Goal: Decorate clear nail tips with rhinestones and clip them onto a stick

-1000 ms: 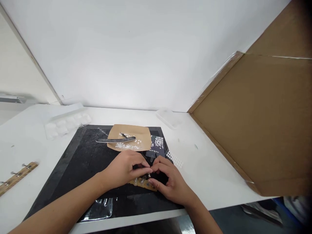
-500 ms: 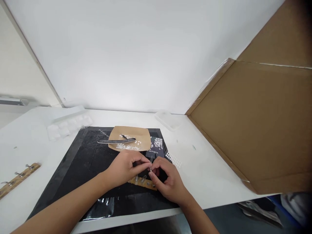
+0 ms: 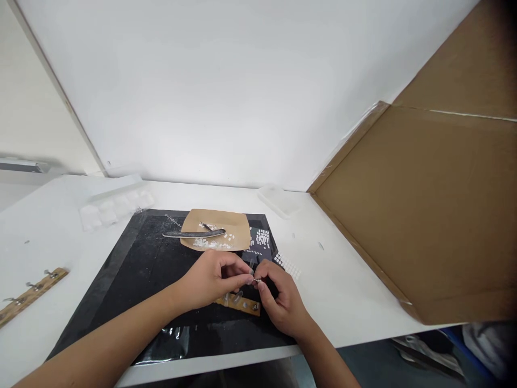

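Observation:
My left hand (image 3: pixel 216 280) and my right hand (image 3: pixel 283 302) meet over a black mat (image 3: pixel 161 269), both in a pinch. Between their fingertips is a small shiny piece (image 3: pixel 257 280), too tiny to make out. Just below lies a wooden strip (image 3: pixel 248 307) bearing clear nail tips (image 3: pixel 238 296), partly hidden by my hands. Beyond my hands, a dark nail file (image 3: pixel 194 234) rests across a brown paper tray (image 3: pixel 238 221) with scattered white bits in it. A dark card (image 3: pixel 262 250) with rows of white tabs sits behind my right hand.
A sheet of white tabs (image 3: pixel 287 264) lies right of the mat. At the back are a clear shallow tray (image 3: pixel 278 200) and a compartmented plastic tray (image 3: pixel 117 207). Another wooden strip (image 3: pixel 32 293) with metal clips is at left. A cardboard panel (image 3: pixel 428 215) borders the right side.
My fingertips have shifted slightly, and the small shiny piece between them now points more sideways. The right fingertips have moved a little to the right. The view has tilted slightly.

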The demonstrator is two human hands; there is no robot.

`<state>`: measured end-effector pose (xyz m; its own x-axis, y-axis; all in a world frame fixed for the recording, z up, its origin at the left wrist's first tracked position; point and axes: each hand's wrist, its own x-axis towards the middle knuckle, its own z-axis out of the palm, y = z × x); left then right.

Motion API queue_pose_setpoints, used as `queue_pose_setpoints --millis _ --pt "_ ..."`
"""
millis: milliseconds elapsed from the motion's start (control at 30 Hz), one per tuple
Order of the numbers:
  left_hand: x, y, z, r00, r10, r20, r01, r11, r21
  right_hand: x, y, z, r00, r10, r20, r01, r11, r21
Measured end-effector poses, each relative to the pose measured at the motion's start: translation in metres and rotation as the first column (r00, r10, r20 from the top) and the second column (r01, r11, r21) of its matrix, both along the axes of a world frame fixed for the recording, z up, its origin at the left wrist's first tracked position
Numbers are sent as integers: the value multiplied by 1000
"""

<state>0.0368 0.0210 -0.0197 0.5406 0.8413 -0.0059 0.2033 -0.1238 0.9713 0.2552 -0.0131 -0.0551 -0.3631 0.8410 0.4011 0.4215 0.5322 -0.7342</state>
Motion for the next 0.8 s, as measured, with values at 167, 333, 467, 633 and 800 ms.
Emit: queue_pose_setpoints --millis 167,333,467,633,800 --pt "1 -1 -2 999 -22 50 26 997 -74 1 0 -2 1000 12 25 -12 1000 -7" --pt "1 1 -1 995 -42 93 54 989 -139 2 0 -4 999 10 46 -9 1000 -21" --pt "0 3 -1 992 -54 117 73 984 -161 2 0 -5 999 8 41 -6 999 -40" --pt "-1 2 -2 989 -72 132 94 980 -174 3 -1 -3 999 9 36 -7 999 -52" --pt "-1 3 -2 984 -79 162 111 973 -203 3 -1 -5 1000 17 12 -16 998 -67"
